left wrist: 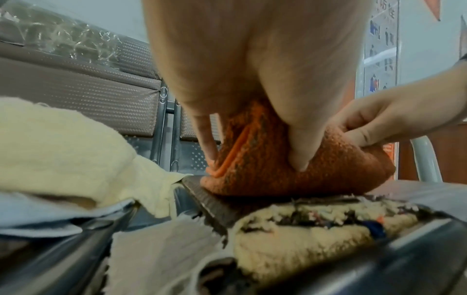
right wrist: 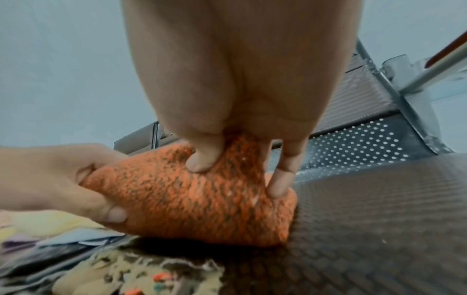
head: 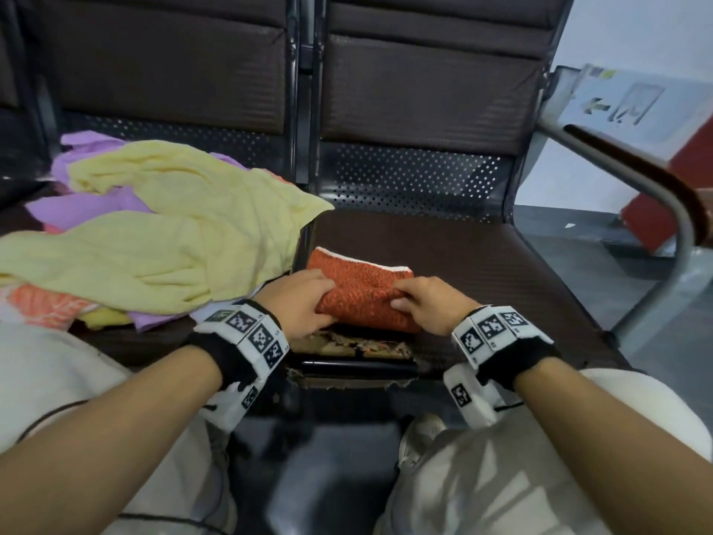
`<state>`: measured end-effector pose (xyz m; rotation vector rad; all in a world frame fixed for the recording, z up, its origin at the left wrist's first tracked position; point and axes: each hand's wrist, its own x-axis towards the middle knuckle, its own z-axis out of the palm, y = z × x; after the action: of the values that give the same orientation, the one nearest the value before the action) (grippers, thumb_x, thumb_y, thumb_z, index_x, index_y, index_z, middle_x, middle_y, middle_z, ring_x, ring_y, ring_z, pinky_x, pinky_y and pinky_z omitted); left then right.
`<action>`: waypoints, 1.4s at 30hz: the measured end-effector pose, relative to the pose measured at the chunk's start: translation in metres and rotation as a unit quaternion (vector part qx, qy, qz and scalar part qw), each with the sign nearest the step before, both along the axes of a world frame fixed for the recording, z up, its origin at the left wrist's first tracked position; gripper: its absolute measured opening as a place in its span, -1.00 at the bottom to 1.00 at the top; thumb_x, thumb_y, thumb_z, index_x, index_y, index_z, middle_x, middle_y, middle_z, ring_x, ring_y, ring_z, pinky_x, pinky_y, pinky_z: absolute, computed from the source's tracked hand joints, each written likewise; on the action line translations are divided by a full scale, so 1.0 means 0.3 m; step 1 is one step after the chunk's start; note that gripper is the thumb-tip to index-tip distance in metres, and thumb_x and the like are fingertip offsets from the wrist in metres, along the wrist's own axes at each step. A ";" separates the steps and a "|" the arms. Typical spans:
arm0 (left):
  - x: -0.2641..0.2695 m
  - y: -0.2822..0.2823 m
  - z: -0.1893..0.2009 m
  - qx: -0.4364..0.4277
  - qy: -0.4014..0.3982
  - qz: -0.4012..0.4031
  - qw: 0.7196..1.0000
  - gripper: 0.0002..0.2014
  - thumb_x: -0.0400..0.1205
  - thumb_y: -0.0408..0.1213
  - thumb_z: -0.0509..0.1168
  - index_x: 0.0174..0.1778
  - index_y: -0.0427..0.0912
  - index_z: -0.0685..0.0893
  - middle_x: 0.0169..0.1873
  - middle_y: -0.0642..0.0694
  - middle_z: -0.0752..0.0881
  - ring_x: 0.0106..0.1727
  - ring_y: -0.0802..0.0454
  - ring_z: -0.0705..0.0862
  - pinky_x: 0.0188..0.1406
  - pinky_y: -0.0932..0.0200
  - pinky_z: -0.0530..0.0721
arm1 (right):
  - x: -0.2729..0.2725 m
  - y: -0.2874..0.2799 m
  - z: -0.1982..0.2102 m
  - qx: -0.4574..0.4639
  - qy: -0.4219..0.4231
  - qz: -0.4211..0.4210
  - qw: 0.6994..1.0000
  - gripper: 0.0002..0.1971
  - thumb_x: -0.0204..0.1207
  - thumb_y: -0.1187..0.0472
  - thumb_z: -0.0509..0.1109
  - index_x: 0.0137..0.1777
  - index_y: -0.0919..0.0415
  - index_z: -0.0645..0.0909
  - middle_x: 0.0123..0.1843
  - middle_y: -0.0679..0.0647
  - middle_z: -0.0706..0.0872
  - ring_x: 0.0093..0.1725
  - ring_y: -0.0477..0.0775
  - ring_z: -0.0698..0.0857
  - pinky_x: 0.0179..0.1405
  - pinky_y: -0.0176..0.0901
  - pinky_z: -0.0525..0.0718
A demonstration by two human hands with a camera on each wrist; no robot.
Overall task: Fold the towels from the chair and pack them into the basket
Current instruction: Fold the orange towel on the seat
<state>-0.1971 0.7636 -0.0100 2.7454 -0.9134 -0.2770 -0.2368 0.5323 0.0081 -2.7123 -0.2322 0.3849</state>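
A small orange towel [head: 362, 287], folded into a thick pad, lies at the front of the brown chair seat [head: 482, 272]. My left hand [head: 304, 303] grips its left end, fingers curled round the fold. My right hand [head: 420, 303] pinches its right end between thumb and fingers. In the left wrist view the orange towel [left wrist: 272, 171] bulges under my left thumb, with the right hand [left wrist: 379, 123] at its far side. The right wrist view shows the orange towel [right wrist: 192, 203] held by the left hand [right wrist: 63, 183] on the left. No basket is in view.
A heap of unfolded towels covers the left seat: a yellow towel [head: 185, 225] on top, a purple towel [head: 88, 202] and an orange patterned towel [head: 46, 307] beneath. The seat's front edge is torn, foam [head: 347, 345] showing. A metal armrest [head: 656, 202] curves at the right.
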 end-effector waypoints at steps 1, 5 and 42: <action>0.001 -0.002 0.008 -0.005 0.005 0.005 1.000 -0.68 0.56 -0.05 0.32 0.21 -0.03 0.60 0.12 -0.03 0.63 0.21 -0.04 0.59 0.21 -0.03 0.56 | -0.005 -0.005 0.005 -0.003 0.007 0.005 1.000 -0.85 0.63 0.03 0.30 -0.17 0.00 0.50 -0.20 0.01 0.63 -0.10 0.08 0.62 -0.11 -0.18 0.44; 0.023 -0.010 0.048 -0.051 0.063 0.024 0.996 -0.77 0.59 -0.22 0.27 0.16 -0.08 0.62 -0.01 -0.11 0.74 0.05 -0.09 0.69 0.10 -0.03 0.61 | -0.020 -0.013 0.010 -0.026 0.045 0.034 0.998 -0.27 0.28 -0.15 0.59 0.41 0.04 0.42 0.21 -0.02 0.60 0.19 0.01 0.58 0.15 -0.12 0.54; 0.188 -0.053 0.359 -0.251 0.058 0.032 0.966 0.18 0.21 0.21 0.49 0.66 0.03 -0.05 0.59 0.00 0.19 0.56 0.13 0.19 0.52 0.09 0.26 | 0.188 0.015 0.393 0.307 -0.161 -0.082 0.935 -0.64 0.36 0.13 0.60 -0.11 0.08 0.40 -0.21 -0.04 0.60 -0.22 -0.18 0.59 -0.18 -0.29 0.57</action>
<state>-0.1407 0.7477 0.0978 2.2601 -0.7385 -0.1633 -0.1803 0.5368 0.1259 -2.1341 -0.1746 -0.1680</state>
